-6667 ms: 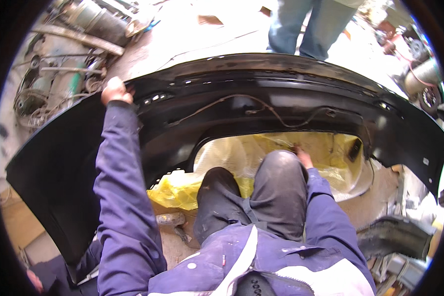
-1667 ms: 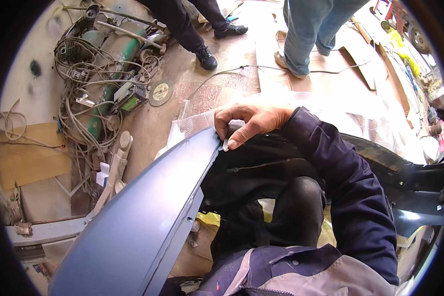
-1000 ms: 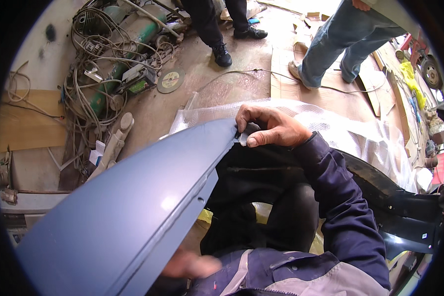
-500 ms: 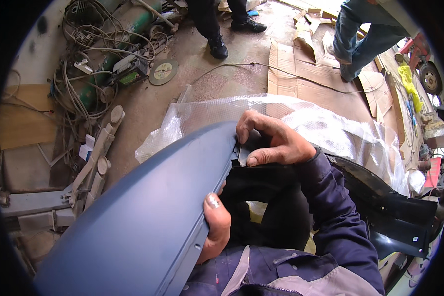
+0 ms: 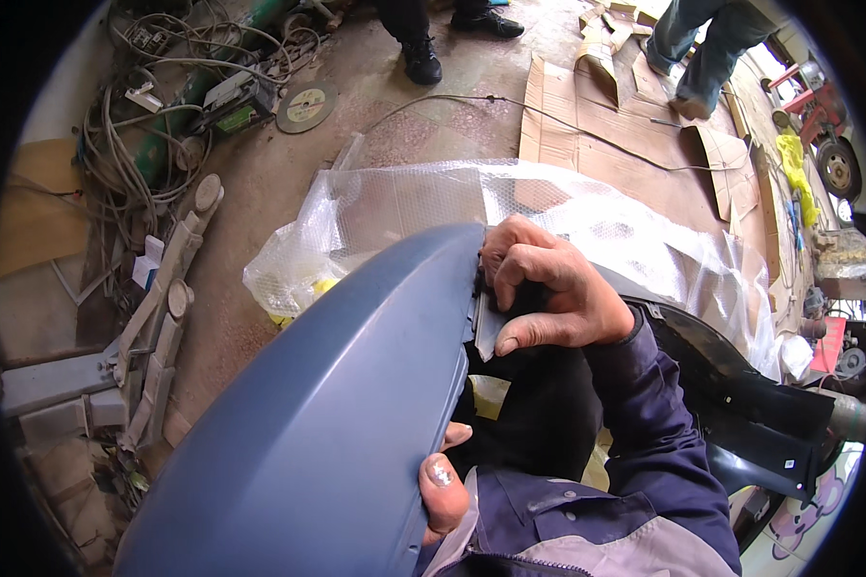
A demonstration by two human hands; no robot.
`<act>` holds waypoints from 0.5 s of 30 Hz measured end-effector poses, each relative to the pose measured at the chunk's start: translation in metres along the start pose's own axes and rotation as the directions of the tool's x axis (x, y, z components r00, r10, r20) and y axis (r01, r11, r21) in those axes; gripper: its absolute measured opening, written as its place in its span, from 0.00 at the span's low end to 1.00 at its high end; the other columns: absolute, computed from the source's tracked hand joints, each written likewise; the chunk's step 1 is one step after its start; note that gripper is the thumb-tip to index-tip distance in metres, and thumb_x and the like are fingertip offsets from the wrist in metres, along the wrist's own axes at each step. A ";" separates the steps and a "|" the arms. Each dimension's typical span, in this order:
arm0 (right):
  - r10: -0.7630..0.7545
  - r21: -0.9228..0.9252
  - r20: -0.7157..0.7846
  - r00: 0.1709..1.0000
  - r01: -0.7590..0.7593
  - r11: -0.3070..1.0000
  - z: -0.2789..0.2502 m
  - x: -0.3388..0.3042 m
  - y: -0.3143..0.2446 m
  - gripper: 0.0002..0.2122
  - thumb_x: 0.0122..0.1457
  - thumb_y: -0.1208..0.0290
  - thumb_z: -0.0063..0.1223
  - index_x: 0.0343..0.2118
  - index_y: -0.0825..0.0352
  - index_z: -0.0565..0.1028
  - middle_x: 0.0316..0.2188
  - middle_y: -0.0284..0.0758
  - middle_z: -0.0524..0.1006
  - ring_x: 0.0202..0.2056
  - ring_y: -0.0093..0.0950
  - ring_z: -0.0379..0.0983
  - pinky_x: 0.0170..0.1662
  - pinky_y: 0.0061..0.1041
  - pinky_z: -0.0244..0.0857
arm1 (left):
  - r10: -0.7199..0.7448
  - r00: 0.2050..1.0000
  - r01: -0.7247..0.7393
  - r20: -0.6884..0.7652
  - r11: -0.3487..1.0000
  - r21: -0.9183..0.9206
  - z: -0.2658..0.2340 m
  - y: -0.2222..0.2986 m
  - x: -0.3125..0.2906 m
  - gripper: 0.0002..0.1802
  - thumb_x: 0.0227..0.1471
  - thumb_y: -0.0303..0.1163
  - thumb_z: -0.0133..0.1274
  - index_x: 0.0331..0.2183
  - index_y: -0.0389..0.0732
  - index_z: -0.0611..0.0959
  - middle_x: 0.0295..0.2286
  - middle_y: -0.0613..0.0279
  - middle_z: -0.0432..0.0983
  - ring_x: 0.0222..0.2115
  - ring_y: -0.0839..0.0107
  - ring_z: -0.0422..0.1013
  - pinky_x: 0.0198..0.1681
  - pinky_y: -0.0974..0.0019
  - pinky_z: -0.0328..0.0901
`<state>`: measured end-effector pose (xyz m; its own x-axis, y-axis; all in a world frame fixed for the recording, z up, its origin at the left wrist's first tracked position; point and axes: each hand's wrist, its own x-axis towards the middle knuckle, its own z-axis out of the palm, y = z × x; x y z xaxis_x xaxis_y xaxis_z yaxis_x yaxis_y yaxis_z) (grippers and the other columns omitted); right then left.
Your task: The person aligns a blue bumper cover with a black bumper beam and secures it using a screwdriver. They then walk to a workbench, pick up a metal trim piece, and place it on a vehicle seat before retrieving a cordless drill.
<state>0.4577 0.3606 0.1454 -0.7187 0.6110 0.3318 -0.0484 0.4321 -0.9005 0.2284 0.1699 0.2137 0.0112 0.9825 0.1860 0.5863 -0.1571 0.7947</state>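
A large curved blue-grey car fender [image 5: 308, 413] slants across from the lower left, its narrow tip at the middle. My left hand [image 5: 443, 498] grips its right-hand edge low down, thumb on top and fingertips curled from below. At the tip my right hand [image 5: 553, 288] is closed, fingers bent over the edge. Between its thumb and fingers shows a flat grey piece [image 5: 489, 325]; whether it is loose or part of the fender, I cannot tell. A black curved panel [image 5: 751, 423] extends to the right behind my right forearm.
Clear bubble wrap [image 5: 404, 197] lies on the floor ahead, with flattened cardboard [image 5: 558, 115] beyond. A cable [image 5: 433, 98] crosses the floor. At left are tangled wires [image 5: 115, 135], a round disc [image 5: 306, 110] and metal lift arms [image 5: 159, 337]. Two people stand at the far side.
The fender has tilted and shifted right, its tip slightly higher. Both hands have moved right with it. My right fingers have shifted on the tip. The person at far right has stepped.
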 end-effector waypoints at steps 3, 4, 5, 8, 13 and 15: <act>0.019 0.006 -0.031 0.999 -0.019 1.000 0.002 0.000 -0.005 0.24 0.50 0.57 0.80 0.42 0.65 0.78 0.48 0.40 0.74 0.52 0.38 0.73 0.56 0.36 0.67 | 0.005 1.000 -0.005 -0.001 1.000 0.016 0.000 0.000 -0.001 0.18 0.60 0.29 0.39 0.40 0.27 0.81 0.31 0.52 0.85 0.28 0.64 0.83 0.37 0.64 0.78; 0.028 0.025 -0.054 0.998 -0.026 0.999 0.003 0.001 -0.007 0.26 0.50 0.55 0.80 0.45 0.66 0.79 0.51 0.42 0.75 0.55 0.40 0.73 0.59 0.37 0.67 | 0.002 1.000 -0.002 0.004 1.000 0.021 0.001 0.003 -0.001 0.18 0.60 0.29 0.39 0.39 0.27 0.81 0.31 0.52 0.85 0.28 0.64 0.82 0.36 0.64 0.78; 0.008 -0.030 -0.057 0.998 -0.009 1.000 0.003 0.002 -0.007 0.29 0.51 0.54 0.79 0.50 0.65 0.78 0.55 0.44 0.73 0.59 0.42 0.70 0.62 0.39 0.65 | -0.003 1.000 0.003 0.011 1.000 0.019 0.000 0.005 -0.001 0.18 0.60 0.29 0.39 0.39 0.27 0.81 0.30 0.52 0.85 0.28 0.64 0.82 0.36 0.64 0.78; -0.026 -0.108 0.076 0.997 0.035 0.994 -0.001 0.009 -0.006 0.43 0.55 0.47 0.74 0.69 0.64 0.69 0.71 0.52 0.63 0.74 0.51 0.54 0.73 0.47 0.53 | -0.012 1.000 0.011 0.020 0.999 0.030 0.000 0.012 0.000 0.19 0.61 0.30 0.39 0.36 0.27 0.82 0.29 0.52 0.84 0.27 0.64 0.81 0.35 0.64 0.78; -0.012 -0.155 0.185 0.983 0.041 0.987 -0.004 0.010 -0.003 0.43 0.58 0.41 0.67 0.69 0.67 0.69 0.72 0.51 0.63 0.74 0.53 0.55 0.73 0.51 0.50 | -0.030 0.999 0.027 0.045 0.997 0.073 0.004 0.022 -0.001 0.20 0.62 0.31 0.39 0.33 0.28 0.83 0.27 0.53 0.84 0.26 0.63 0.80 0.34 0.64 0.77; 0.004 -0.198 0.189 0.982 0.034 0.980 -0.003 0.006 -0.002 0.42 0.59 0.40 0.66 0.69 0.67 0.69 0.72 0.51 0.63 0.73 0.53 0.56 0.73 0.51 0.51 | -0.054 0.998 0.051 0.032 0.995 0.082 0.008 0.025 -0.002 0.21 0.62 0.31 0.39 0.31 0.28 0.83 0.27 0.53 0.84 0.25 0.63 0.80 0.34 0.64 0.77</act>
<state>0.4555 0.3656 0.1497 -0.8369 0.4765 0.2692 0.0652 0.5753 -0.8154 0.2496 0.1650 0.2280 0.0054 0.9922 0.1244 0.6505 -0.0980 0.7531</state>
